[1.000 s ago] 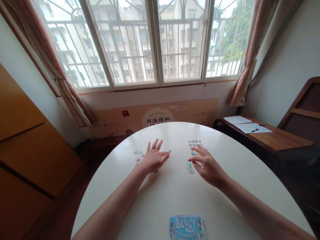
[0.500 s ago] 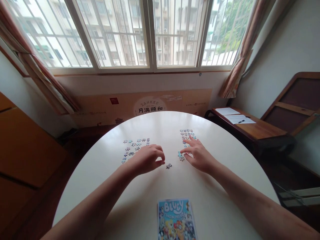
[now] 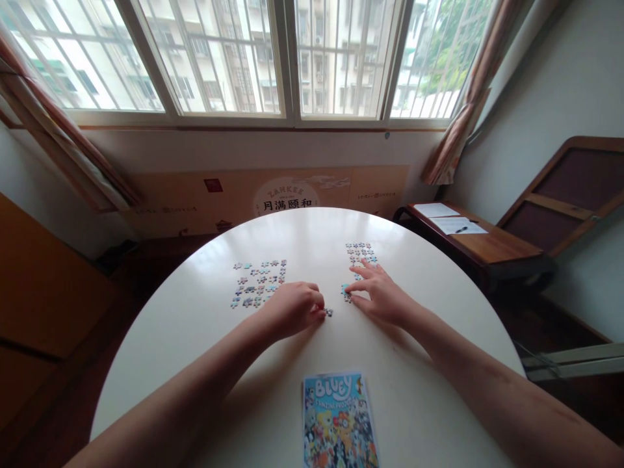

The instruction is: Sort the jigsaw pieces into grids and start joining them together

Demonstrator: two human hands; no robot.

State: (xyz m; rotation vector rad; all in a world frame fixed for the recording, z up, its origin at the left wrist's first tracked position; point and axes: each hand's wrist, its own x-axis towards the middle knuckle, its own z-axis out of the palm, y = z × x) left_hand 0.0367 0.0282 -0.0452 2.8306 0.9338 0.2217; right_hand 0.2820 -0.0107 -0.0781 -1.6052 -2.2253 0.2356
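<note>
At the middle of the table, my left hand (image 3: 296, 311) has its fingertips pinched together at a small jigsaw puzzle piece (image 3: 329, 312), partly covering what lies there. My right hand (image 3: 383, 294) rests palm down with fingers spread over the lower part of the right group of puzzle pieces (image 3: 359, 251). Its index finger and thumb are by a teal puzzle piece (image 3: 344, 288) at that group's lower left. Loose puzzle pieces (image 3: 250, 290) lie in rough rows beyond my left forearm, some hidden by the hand.
A colourful picture card (image 3: 340, 422) marked "Bluey" lies at the near side of the round white table (image 3: 195, 279). To the right, a wooden side bench (image 3: 507, 242) holds papers (image 3: 455, 225) and a pen. A barred window and curtains stand behind.
My left hand's fingers have closed down onto the small puzzle pieces in the middle. My right hand stays over the right group. The whole view has shifted slightly.
</note>
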